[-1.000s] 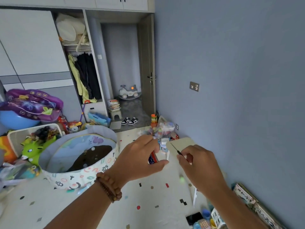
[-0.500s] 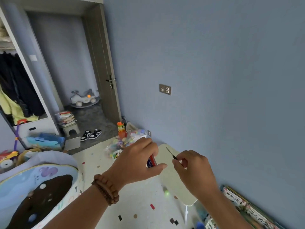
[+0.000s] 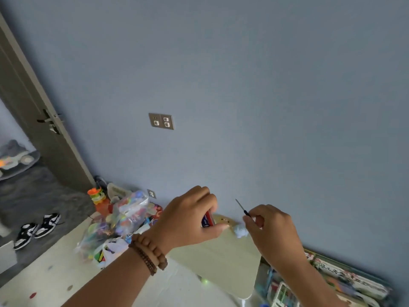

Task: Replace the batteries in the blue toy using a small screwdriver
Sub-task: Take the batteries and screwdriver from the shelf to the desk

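My left hand (image 3: 190, 220), with bead bracelets on the wrist, is closed around a small red and blue pack (image 3: 207, 220) that peeks out between fingers and thumb. My right hand (image 3: 271, 229) pinches a small screwdriver (image 3: 242, 207), whose thin shaft points up and to the left. A blurred pale blue and white thing (image 3: 240, 232), likely the blue toy, shows between the two hands over the far end of a small beige table (image 3: 221, 260). I cannot tell which hand holds it or whether it rests on the table.
A clear bag of colourful toys (image 3: 126, 218) and an orange toy (image 3: 98, 199) lie left of the table by the blue wall. Books and boxes (image 3: 345, 282) line the wall at lower right. Shoes (image 3: 37, 229) sit near the door (image 3: 33, 111).
The view has swung right and up, so the wardrobe and toy basket are out of sight. Both hands have kept their grip, and the pale blue thing now shows between them.
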{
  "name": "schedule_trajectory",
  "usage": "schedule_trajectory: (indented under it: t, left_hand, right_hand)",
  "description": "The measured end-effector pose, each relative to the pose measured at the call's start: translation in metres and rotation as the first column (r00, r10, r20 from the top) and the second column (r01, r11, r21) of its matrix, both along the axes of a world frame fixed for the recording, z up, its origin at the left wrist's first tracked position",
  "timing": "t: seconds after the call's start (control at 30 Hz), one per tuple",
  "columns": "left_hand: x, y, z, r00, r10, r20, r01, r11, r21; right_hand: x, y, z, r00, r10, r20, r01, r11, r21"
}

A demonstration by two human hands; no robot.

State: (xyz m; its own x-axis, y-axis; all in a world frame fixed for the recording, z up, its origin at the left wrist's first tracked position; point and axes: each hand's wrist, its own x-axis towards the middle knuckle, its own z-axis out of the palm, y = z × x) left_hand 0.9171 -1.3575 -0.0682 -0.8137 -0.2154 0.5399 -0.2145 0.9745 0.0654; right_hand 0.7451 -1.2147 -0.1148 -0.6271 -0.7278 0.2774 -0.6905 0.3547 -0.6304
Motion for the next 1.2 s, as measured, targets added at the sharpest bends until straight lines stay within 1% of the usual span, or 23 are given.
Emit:
schedule_trajectory:
  t: [0.1, 0.3, 0.37, 0.5, 0.67, 0.73, 0.87, 1.0, 1.1, 1.2]
  left_hand:
    - [-0.021, -0.044, -0.010, 0.996, -0.087, 0.033, 0.085, 0.995, 0.045]
    - [-0.058, -0.132, -0.044, 0.962, -0.274, 0.009, 0.272, 0.959, 0.076]
    - [-0.065, -0.164, -0.056, 0.945, -0.327, 0.021, 0.323, 0.940, 0.108]
    - [-0.071, -0.226, -0.076, 0.913, -0.404, 0.056, 0.397, 0.912, 0.104]
    - [-0.074, -0.285, -0.106, 0.890, -0.445, 0.095, 0.430, 0.891, 0.145]
    - [-0.074, -0.295, -0.124, 0.876, -0.468, 0.119, 0.448, 0.879, 0.162]
    - [-0.074, -0.300, -0.160, 0.856, -0.503, 0.119, 0.480, 0.859, 0.180]
    - [-0.086, -0.310, -0.229, 0.857, -0.506, 0.091, 0.486, 0.855, 0.181]
    - [-0.103, -0.319, -0.315, 0.849, -0.524, 0.072, 0.504, 0.843, 0.186]
    - [-0.119, -0.327, -0.419, 0.844, -0.527, 0.101, 0.505, 0.844, 0.178]
  right_hand:
    - [-0.005, -0.023, -0.003, 0.996, -0.087, 0.021, 0.086, 0.996, 0.022]
    - [-0.009, -0.088, -0.028, 0.963, -0.268, 0.025, 0.266, 0.962, 0.063]
    - [-0.003, -0.113, -0.039, 0.939, -0.342, 0.031, 0.338, 0.938, 0.079]
    - [0.004, -0.161, -0.061, 0.891, -0.450, 0.066, 0.442, 0.891, 0.106]
    - [0.021, -0.208, -0.094, 0.852, -0.514, 0.098, 0.503, 0.856, 0.115]
    - [0.026, -0.216, -0.108, 0.844, -0.528, 0.097, 0.515, 0.847, 0.131]
    - [0.032, -0.222, -0.145, 0.826, -0.555, 0.101, 0.539, 0.829, 0.152]
    - [0.023, -0.227, -0.218, 0.813, -0.579, 0.063, 0.574, 0.815, 0.080]
    - [0.008, -0.230, -0.304, 0.796, -0.605, 0.026, 0.603, 0.796, 0.054]
    - [0.000, -0.235, -0.398, 0.772, -0.636, 0.001, 0.635, 0.771, 0.036]
